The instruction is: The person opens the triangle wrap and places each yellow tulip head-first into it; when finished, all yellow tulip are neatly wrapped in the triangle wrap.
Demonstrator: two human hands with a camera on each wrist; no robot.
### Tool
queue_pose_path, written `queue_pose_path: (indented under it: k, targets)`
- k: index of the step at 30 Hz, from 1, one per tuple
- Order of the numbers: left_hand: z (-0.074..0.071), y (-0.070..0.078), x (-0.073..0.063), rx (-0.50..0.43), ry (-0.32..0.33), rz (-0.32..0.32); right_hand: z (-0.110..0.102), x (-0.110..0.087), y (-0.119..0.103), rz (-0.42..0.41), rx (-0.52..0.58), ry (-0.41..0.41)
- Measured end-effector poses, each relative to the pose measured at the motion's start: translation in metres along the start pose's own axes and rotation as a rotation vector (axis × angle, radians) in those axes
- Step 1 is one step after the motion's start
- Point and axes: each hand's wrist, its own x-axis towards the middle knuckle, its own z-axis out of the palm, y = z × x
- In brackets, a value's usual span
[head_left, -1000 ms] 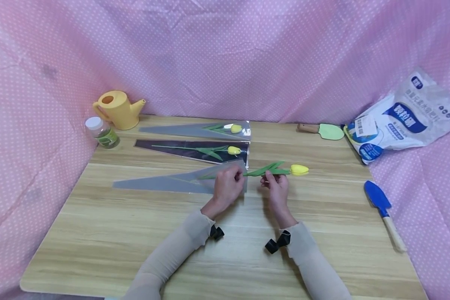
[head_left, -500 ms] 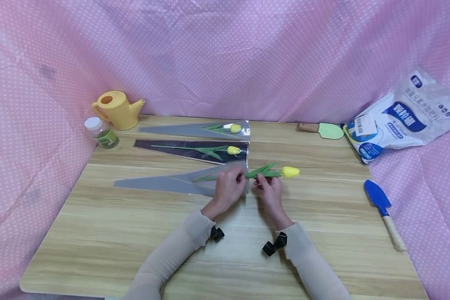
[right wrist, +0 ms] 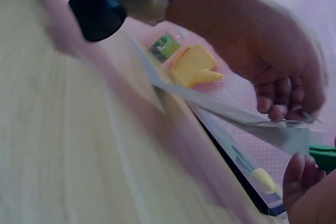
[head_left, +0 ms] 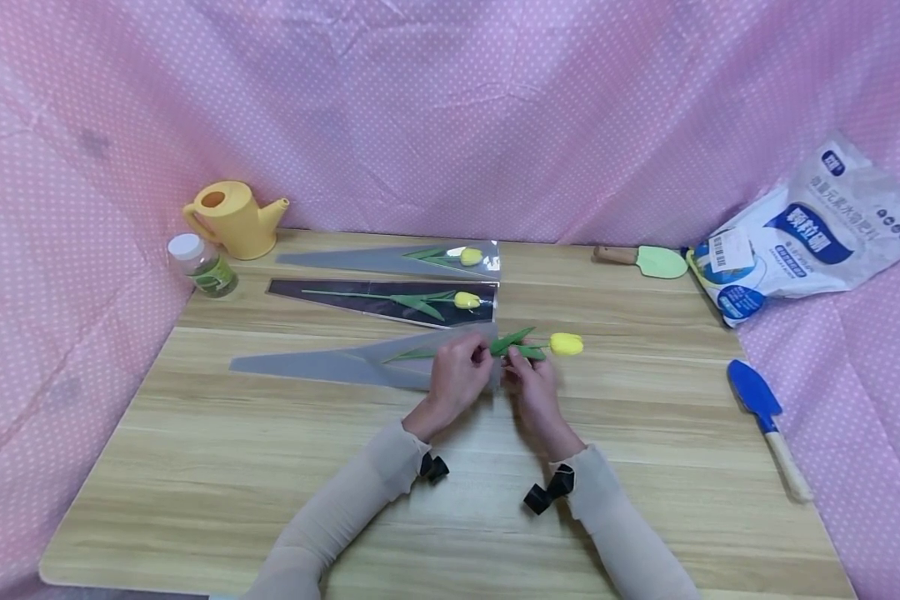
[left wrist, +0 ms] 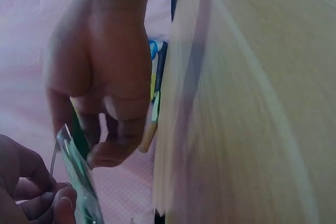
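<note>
In the head view my left hand (head_left: 457,375) pinches the wide open end of a grey tapered flower sleeve (head_left: 300,367). My right hand (head_left: 537,387) grips a yellow tulip (head_left: 566,344) by its leaves, just right of that opening. The stem lies inside the sleeve, while the bloom and part of the green leaves stick out to the right. From the left wrist, the clear edge of the sleeve (left wrist: 79,182) shows between both hands. The right wrist view has the left fingers (right wrist: 278,111) at the sleeve's top edge and green leaves (right wrist: 323,156) by the right hand.
Two more sleeved tulips lie behind, one in a grey sleeve (head_left: 345,262), one in a dark sleeve (head_left: 330,293). A yellow watering can (head_left: 243,225) and a jar (head_left: 210,271) stand left. Rightward are a green trowel (head_left: 660,262), a white bag (head_left: 795,242) and a blue trowel (head_left: 757,396).
My right hand has moved left with the tulip, pushing its stem and lower leaves further into the grey sleeve. The left hand has stayed nearly still at the opening.
</note>
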Motion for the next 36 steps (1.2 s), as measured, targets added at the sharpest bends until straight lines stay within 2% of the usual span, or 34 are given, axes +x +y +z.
queue_pose_path:
  k: [4, 7, 9, 15, 23, 28, 31, 36]
  targets:
    - [-0.001, -0.002, 0.002, 0.001, 0.034, -0.007, -0.002, 0.003, -0.002, 0.001, 0.270, -0.026]
    - [-0.001, -0.003, 0.002, -0.011, 0.048, -0.005, -0.004, 0.003, -0.003, 0.017, 0.359, -0.004]
    - [-0.002, -0.003, 0.002, -0.019, 0.049, -0.003, -0.004, 0.003, -0.003, 0.025, 0.359, 0.022]
    - [-0.002, -0.003, 0.002, -0.013, 0.046, 0.011, -0.004, 0.002, -0.004, 0.030, 0.259, 0.087]
    - [-0.003, -0.001, 0.001, -0.036, 0.035, 0.050, -0.001, 0.001, -0.004, 0.039, 0.259, 0.085]
    - [-0.004, 0.000, 0.001, -0.034, 0.028, 0.044, -0.002, 0.001, -0.006, 0.036, 0.258, 0.079]
    - [-0.005, 0.000, 0.002, -0.017, 0.029, 0.030, -0.003, 0.002, -0.009, 0.019, 0.282, 0.096]
    - [-0.007, 0.000, 0.003, 0.012, 0.047, 0.024, -0.005, 0.002, -0.015, -0.064, 0.279, 0.153]
